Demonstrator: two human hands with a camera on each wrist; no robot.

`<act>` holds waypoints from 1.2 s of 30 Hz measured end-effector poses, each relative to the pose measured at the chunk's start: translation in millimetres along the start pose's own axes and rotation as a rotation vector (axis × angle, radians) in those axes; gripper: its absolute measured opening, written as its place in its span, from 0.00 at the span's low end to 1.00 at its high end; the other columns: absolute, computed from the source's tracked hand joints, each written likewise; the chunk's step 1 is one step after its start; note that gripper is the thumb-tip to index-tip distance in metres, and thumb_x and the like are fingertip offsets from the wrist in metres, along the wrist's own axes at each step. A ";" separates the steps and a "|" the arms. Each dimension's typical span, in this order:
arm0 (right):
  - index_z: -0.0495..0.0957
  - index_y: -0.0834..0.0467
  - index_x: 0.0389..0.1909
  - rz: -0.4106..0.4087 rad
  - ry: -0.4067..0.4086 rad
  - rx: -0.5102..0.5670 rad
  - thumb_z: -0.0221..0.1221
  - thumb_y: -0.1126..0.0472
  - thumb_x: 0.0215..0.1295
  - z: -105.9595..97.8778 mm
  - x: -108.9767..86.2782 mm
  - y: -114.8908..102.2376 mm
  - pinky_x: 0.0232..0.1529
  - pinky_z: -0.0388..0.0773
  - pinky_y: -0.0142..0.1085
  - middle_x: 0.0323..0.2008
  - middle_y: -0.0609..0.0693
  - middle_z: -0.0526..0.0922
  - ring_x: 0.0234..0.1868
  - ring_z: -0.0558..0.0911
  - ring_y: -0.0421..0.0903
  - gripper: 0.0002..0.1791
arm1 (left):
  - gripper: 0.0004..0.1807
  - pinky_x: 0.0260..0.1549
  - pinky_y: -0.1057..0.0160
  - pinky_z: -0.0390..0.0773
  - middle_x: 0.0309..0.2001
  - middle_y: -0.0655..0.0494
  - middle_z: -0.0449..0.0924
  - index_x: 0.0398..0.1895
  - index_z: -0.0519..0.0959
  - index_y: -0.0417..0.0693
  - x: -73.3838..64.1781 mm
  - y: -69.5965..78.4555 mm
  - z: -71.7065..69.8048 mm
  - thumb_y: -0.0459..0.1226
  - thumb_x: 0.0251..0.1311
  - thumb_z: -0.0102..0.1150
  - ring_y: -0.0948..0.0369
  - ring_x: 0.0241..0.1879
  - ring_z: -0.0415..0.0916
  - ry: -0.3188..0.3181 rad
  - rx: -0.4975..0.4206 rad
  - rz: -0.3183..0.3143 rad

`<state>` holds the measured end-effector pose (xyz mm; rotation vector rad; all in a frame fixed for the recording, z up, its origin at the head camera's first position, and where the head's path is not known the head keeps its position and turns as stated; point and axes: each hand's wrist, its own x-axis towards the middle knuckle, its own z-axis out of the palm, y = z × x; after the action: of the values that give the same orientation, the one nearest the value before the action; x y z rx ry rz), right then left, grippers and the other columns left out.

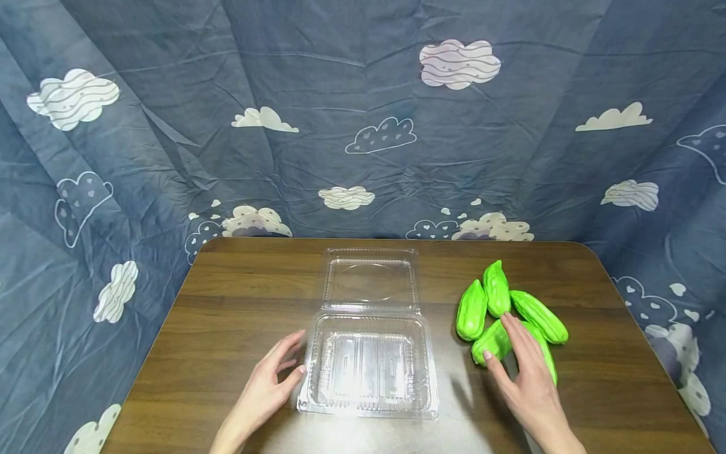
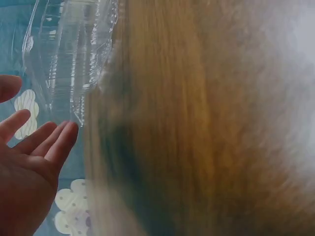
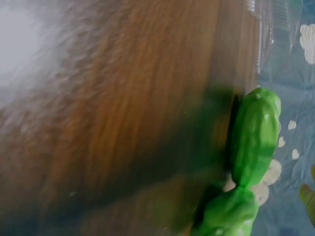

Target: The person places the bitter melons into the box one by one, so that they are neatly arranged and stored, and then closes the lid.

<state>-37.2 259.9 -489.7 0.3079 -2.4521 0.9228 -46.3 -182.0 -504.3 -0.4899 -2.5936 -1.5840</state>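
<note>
Head view: clear plastic container (image 1: 311, 384) on the wood-grain worktop (image 1: 255, 277), near the middle, lid (image 1: 371, 284) laid back beyond the base. Five green vegetables (image 1: 472, 311), ridged and glossy, grouped on the worktop to the right, well apart from the container. Three lie on the far side of the group; the two nearer ones are partly behind the right hand (image 1: 527, 378). Only this view gives the full count, the whole lid with its oval ring, and both hands together.

Left hand (image 1: 266, 375): at the container's left rim, thumb and fingers parted, grasping nothing. From above, the thumb tip meets the rim's outline; contact cannot be told. Left wrist view adds the palm side: fingers extended, loosely spread, the container's side wall just past the fingertips.

Right hand: above the nearer vegetables, thumb well away from the long fingers, a wide gap. From the head it overlaps them and seems almost on them; the right wrist view shows just a fingertip (image 3: 307, 199) at the frame edge, apart from the two vegetables seen there, the lower one cut off. The same view catches a broad dark shadow over the worktop and a corner of the clear plastic at top right.

Blue cloud-print cloth (image 1: 317, 75) behind, in all three views.
</note>
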 end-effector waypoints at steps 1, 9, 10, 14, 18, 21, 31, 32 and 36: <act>0.64 0.62 0.71 0.011 0.000 0.007 0.68 0.68 0.52 -0.6 -1.1 2.1 0.70 0.48 0.31 0.68 0.63 0.67 0.71 0.60 0.51 0.43 | 0.34 0.51 0.51 0.77 0.65 0.43 0.70 0.68 0.68 0.41 -1.2 -1.0 1.0 0.23 0.56 0.62 0.44 0.60 0.71 -0.005 -0.043 -0.017; 0.63 0.58 0.72 0.088 0.010 0.007 0.66 0.70 0.56 -8.9 -7.9 14.2 0.67 0.49 0.25 0.67 0.62 0.68 0.70 0.61 0.48 0.41 | 0.34 0.55 0.59 0.75 0.69 0.41 0.65 0.70 0.66 0.43 -9.5 -1.9 3.0 0.23 0.57 0.57 0.41 0.62 0.68 -0.090 -0.337 -0.213; 0.63 0.58 0.72 0.096 0.016 0.003 0.66 0.70 0.57 -9.7 -8.6 16.0 0.67 0.49 0.24 0.67 0.62 0.68 0.69 0.62 0.48 0.41 | 0.35 0.55 0.60 0.75 0.69 0.41 0.64 0.70 0.66 0.43 -9.9 -2.3 3.3 0.23 0.57 0.57 0.41 0.62 0.67 -0.098 -0.349 -0.224; 0.64 0.56 0.72 0.141 0.033 -0.012 0.65 0.69 0.59 -12.8 -11.3 23.4 0.64 0.49 0.22 0.66 0.61 0.69 0.67 0.64 0.51 0.39 | 0.37 0.54 0.63 0.74 0.71 0.42 0.61 0.71 0.65 0.45 -11.1 -3.0 4.7 0.23 0.55 0.56 0.41 0.64 0.65 -0.122 -0.378 -0.250; 0.64 0.56 0.72 0.191 0.023 -0.030 0.64 0.67 0.61 -16.3 -13.0 31.4 0.62 0.48 0.21 0.66 0.61 0.69 0.63 0.66 0.58 0.37 | 0.38 0.55 0.62 0.74 0.73 0.43 0.58 0.72 0.63 0.45 -11.7 -3.0 5.9 0.23 0.55 0.56 0.41 0.66 0.62 -0.139 -0.424 -0.251; 0.64 0.57 0.72 0.236 -0.002 -0.045 0.62 0.66 0.64 -19.4 -13.2 37.2 0.67 0.53 0.32 0.67 0.62 0.68 0.62 0.66 0.64 0.35 | 0.39 0.56 0.62 0.74 0.73 0.44 0.57 0.72 0.63 0.44 -12.4 -3.2 6.4 0.22 0.54 0.56 0.41 0.67 0.61 -0.138 -0.451 -0.252; 0.61 0.65 0.71 0.377 -0.098 -0.066 0.57 0.61 0.69 -25.0 -16.7 52.9 0.58 0.58 0.67 0.66 0.70 0.64 0.63 0.62 0.73 0.32 | 0.40 0.56 0.60 0.73 0.74 0.43 0.54 0.73 0.61 0.41 -14.2 -4.4 8.3 0.20 0.52 0.55 0.39 0.68 0.57 -0.148 -0.505 -0.220; 0.61 0.65 0.71 0.388 -0.106 -0.067 0.57 0.61 0.69 -24.9 -17.8 54.3 0.58 0.58 0.67 0.66 0.70 0.63 0.64 0.62 0.74 0.32 | 0.40 0.56 0.59 0.73 0.74 0.43 0.54 0.73 0.61 0.41 -14.1 -4.4 8.7 0.20 0.52 0.55 0.39 0.68 0.57 -0.152 -0.510 -0.217; 0.60 0.66 0.71 0.421 -0.119 -0.061 0.55 0.60 0.70 -24.5 -20.6 59.2 0.61 0.56 0.67 0.67 0.71 0.62 0.65 0.60 0.73 0.32 | 0.40 0.57 0.58 0.73 0.75 0.43 0.53 0.73 0.61 0.41 -14.0 -4.5 9.7 0.20 0.52 0.54 0.38 0.68 0.57 -0.165 -0.512 -0.205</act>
<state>-32.5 321.1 -517.4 -0.1903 -2.7041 1.0175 -33.3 -178.7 -515.8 -0.4017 -2.3894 -2.3897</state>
